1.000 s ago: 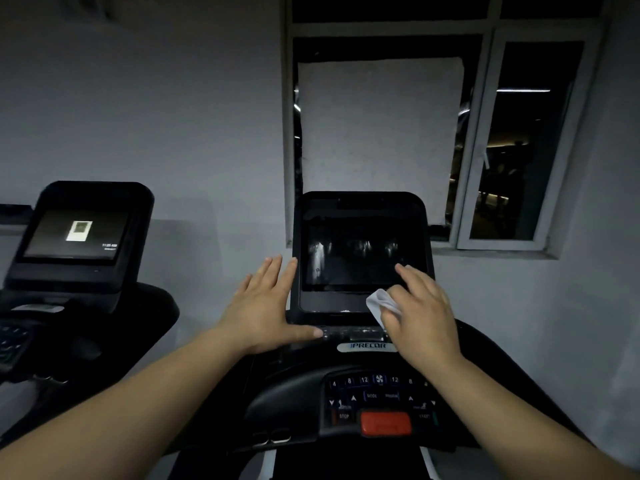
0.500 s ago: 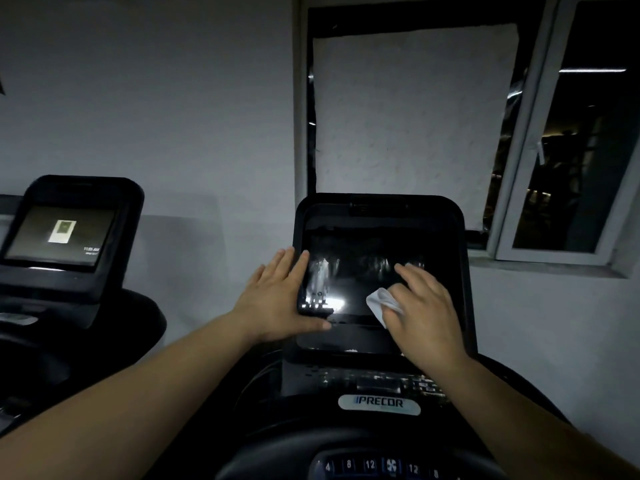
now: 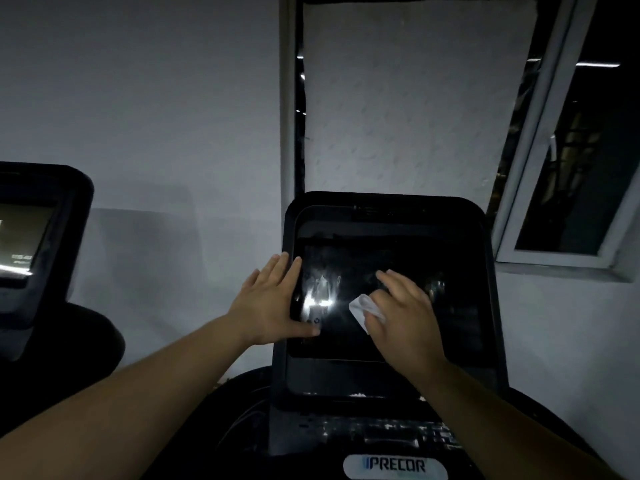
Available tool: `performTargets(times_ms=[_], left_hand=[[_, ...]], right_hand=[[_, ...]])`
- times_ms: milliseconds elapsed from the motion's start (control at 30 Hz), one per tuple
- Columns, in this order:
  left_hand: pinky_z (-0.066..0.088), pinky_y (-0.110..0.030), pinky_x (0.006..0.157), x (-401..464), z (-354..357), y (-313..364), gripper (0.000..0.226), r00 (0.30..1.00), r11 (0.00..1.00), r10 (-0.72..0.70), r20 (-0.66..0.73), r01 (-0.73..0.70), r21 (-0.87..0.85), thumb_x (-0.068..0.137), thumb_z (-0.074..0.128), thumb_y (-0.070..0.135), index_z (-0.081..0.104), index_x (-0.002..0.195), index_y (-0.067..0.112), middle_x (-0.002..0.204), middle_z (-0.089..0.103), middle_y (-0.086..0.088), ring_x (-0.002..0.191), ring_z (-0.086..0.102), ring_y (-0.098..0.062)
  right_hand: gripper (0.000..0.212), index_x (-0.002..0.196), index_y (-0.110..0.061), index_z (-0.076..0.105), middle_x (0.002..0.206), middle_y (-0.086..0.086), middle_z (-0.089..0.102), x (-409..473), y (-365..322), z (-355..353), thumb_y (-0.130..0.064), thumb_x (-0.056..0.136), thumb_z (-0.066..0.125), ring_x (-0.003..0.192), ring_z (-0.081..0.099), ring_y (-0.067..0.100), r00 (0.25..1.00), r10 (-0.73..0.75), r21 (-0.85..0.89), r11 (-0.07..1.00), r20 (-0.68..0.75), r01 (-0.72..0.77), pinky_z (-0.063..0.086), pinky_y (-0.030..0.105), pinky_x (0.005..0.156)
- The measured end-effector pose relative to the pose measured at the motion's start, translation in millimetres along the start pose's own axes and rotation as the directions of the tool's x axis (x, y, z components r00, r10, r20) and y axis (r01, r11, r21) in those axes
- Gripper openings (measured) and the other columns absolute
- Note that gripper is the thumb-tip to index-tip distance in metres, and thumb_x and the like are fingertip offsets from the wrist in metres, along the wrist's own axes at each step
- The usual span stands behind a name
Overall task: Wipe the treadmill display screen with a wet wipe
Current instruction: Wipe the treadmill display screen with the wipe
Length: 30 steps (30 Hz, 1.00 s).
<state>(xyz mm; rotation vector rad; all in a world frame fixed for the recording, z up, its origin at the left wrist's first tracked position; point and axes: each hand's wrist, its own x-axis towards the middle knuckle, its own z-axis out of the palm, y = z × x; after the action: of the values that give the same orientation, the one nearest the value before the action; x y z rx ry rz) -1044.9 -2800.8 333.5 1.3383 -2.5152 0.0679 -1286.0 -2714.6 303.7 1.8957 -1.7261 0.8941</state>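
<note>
Dim room, head view. Treadmill display screen [image 3: 388,299] dark, glare patch near its left edge, set in black console housing [image 3: 384,379].

Left hand [image 3: 268,306]: released, fingers straight and together, laid flat over left edge of housing, thumb reaching onto lower-left part of screen. Grasping nothing.

Right hand [image 3: 403,317]: flat on middle of screen, fingers extended, pressing white wet wipe [image 3: 363,308] against glass. Wipe bunched, protruding from under thumb side of hand, just right of glare patch.

Precor badge [image 3: 394,465] at bottom edge of console. Second treadmill console [image 3: 38,237] at far left, well apart. Window frame [image 3: 554,133] upper right.
</note>
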Motion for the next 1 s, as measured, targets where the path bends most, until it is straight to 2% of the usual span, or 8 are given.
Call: performTargets(times_ms=[200,300,367,533,700,833,900,1000], left_hand=[[0.003,-0.044,0.127,50,25,-47,0.139,0.996,0.996,0.072,0.045,-0.074,0.044,0.069,0.063,0.084,-0.016,0.158,0.014,0.168,-0.019,-0.008,0.154,-0.018,-0.021],[0.000,-0.042,0.127,70,38,-62,0.138,0.990,0.987,0.111,0.092,-0.121,0.107,0.072,0.066,0.079,-0.019,0.157,0.012,0.167,-0.024,-0.009,0.154,-0.020,-0.021],[-0.002,-0.042,0.127,83,46,-70,0.138,0.985,0.978,0.128,0.116,-0.144,0.148,0.073,0.067,0.077,-0.021,0.156,0.011,0.166,-0.027,-0.009,0.153,-0.022,-0.021],[-0.004,-0.041,0.126,104,63,-84,0.136,0.978,0.962,0.169,0.123,-0.191,0.195,0.075,0.069,0.071,-0.023,0.155,0.011,0.164,-0.030,-0.010,0.153,-0.022,-0.021],[-0.002,-0.041,0.126,106,76,-94,0.134,0.974,0.948,0.216,0.065,-0.225,0.226,0.077,0.071,0.065,-0.022,0.155,0.010,0.163,-0.030,-0.011,0.154,-0.020,-0.022],[-0.003,-0.041,0.127,107,79,-97,0.133,0.973,0.949,0.225,0.047,-0.230,0.216,0.078,0.070,0.066,-0.023,0.155,0.011,0.163,-0.031,-0.009,0.153,-0.022,-0.020],[-0.004,-0.039,0.126,106,80,-98,0.132,0.973,0.954,0.227,0.045,-0.232,0.190,0.079,0.069,0.066,-0.024,0.155,0.012,0.163,-0.032,-0.009,0.152,-0.023,-0.019],[-0.006,-0.037,0.126,106,82,-99,0.132,0.973,0.959,0.230,0.033,-0.232,0.161,0.080,0.070,0.064,-0.024,0.155,0.012,0.163,-0.031,-0.008,0.152,-0.022,-0.018]], right_hand=[[0.042,0.099,-0.018,0.076,0.136,0.006,0.064,29,-6,51,-0.036,0.092,0.039,0.138,0.047,0.024,0.998,0.028,-0.049,0.999,0.058,-0.025,0.041,0.048,0.110],[0.045,0.084,-0.015,0.075,0.117,0.006,0.073,33,-12,70,-0.041,0.093,0.040,0.128,0.059,0.026,0.999,0.032,-0.004,0.999,0.019,-0.032,0.045,0.046,0.106],[0.044,0.078,-0.014,0.074,0.096,0.003,0.077,37,-12,80,-0.040,0.092,0.042,0.117,0.066,0.026,1.000,-0.009,-0.034,0.999,-0.024,0.008,0.045,0.038,0.103],[0.041,0.069,-0.019,0.062,0.066,-0.005,0.062,60,-8,101,-0.043,0.094,0.040,0.080,0.062,0.022,0.999,0.019,-0.015,1.000,0.045,-0.018,0.039,0.029,0.071],[0.040,0.070,-0.014,0.066,0.064,0.003,0.064,104,-10,114,-0.038,0.092,0.044,0.065,0.059,0.030,0.992,-0.053,0.015,0.998,-0.115,0.055,0.042,0.029,0.059],[0.024,0.081,-0.014,0.070,0.074,0.003,0.066,161,-14,121,-0.028,0.093,0.055,0.078,0.058,0.030,0.968,-0.122,-0.014,0.992,-0.221,0.122,0.043,0.037,0.067],[0.010,0.084,-0.013,0.070,0.079,0.001,0.068,184,-14,124,-0.012,0.081,0.061,0.083,0.058,0.029,0.938,-0.228,-0.106,0.973,-0.261,0.207,0.041,0.037,0.071],[0.021,0.079,-0.010,0.068,0.079,0.003,0.069,198,-8,141,-0.005,0.067,0.052,0.080,0.060,0.030,0.927,-0.313,-0.180,0.944,-0.209,0.278,0.040,0.037,0.071]])
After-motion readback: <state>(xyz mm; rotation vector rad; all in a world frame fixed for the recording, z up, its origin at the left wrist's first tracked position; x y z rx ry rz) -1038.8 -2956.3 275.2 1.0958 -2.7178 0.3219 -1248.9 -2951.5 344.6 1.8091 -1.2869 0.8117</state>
